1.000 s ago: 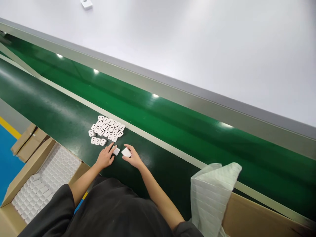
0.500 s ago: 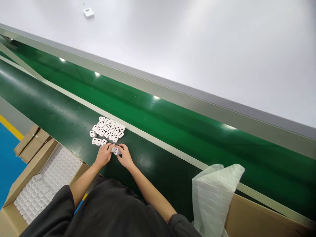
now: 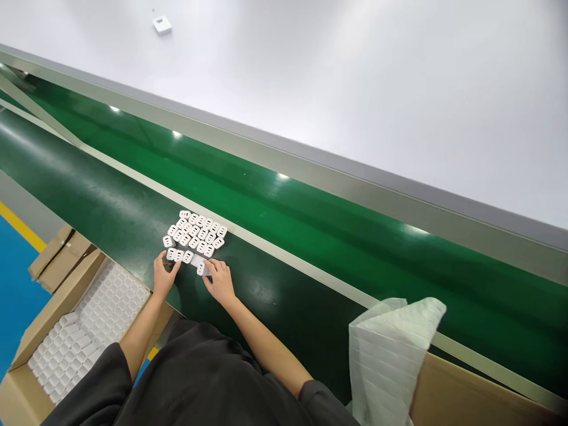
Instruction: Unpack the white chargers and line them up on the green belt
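Note:
Several small white plastic adapter shells (image 3: 195, 234) lie in neat rows on the dark green conveyor belt (image 3: 110, 201). My left hand (image 3: 163, 276) rests at the near left corner of the group, its fingers spread and touching the front row. My right hand (image 3: 219, 280) is at the near right side, its fingertips pressed against one white shell (image 3: 202, 267) lying just apart from the front row.
A cardboard box (image 3: 39, 331) with a white tray of more shells stands below the belt at left. Another cardboard box (image 3: 465, 390) with crumpled white foam sheet (image 3: 390, 349) is at right. A metal rail (image 3: 310, 272) divides the belt; a white table (image 3: 355, 77) lies beyond, with one small white part (image 3: 162, 24).
Both hands brought two white shells up to the group. My left hand then slid left along the front row, while my right hand stays on the last shell.

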The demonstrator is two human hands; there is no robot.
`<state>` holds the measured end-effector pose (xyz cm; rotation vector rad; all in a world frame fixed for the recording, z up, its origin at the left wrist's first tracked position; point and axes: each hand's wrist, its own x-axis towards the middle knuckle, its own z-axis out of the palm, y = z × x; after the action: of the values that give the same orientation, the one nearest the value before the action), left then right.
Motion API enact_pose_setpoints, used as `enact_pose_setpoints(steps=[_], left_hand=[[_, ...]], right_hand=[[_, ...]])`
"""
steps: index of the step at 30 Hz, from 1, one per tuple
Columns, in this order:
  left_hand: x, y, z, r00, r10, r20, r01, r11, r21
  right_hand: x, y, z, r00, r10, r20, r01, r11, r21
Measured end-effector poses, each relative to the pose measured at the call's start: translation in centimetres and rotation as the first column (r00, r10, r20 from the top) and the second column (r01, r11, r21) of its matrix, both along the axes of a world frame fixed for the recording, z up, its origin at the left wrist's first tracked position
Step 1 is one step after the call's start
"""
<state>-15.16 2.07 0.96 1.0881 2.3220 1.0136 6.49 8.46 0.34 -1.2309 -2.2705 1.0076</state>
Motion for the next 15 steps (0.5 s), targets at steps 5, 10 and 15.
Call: enact_pose_setpoints(steps=[5, 10, 15], left_hand=[[-0.1, 1.9, -0.7, 0.996, 0.022, 0.092, -0.023, 1.000, 0.015], [-0.2, 1.7, -1.6, 0.974, 0.138, 0.177, -0.151, 0.986, 0.064], [1.7, 0.1, -3.0, 0.923, 0.173, 0.343, -0.177, 0.984, -0.019]], right_hand=[[-0.9, 0.4, 0.6, 0.994, 0.047, 0.094, -0.052, 0.998, 0.047], [-0.9, 0.7, 0.9, 0.974, 0.117, 0.196, -0.130, 0.990, 0.052], [-1.3, 0.3, 1.4, 0.937, 0.200, 0.286, -0.221, 0.974, 0.044]])
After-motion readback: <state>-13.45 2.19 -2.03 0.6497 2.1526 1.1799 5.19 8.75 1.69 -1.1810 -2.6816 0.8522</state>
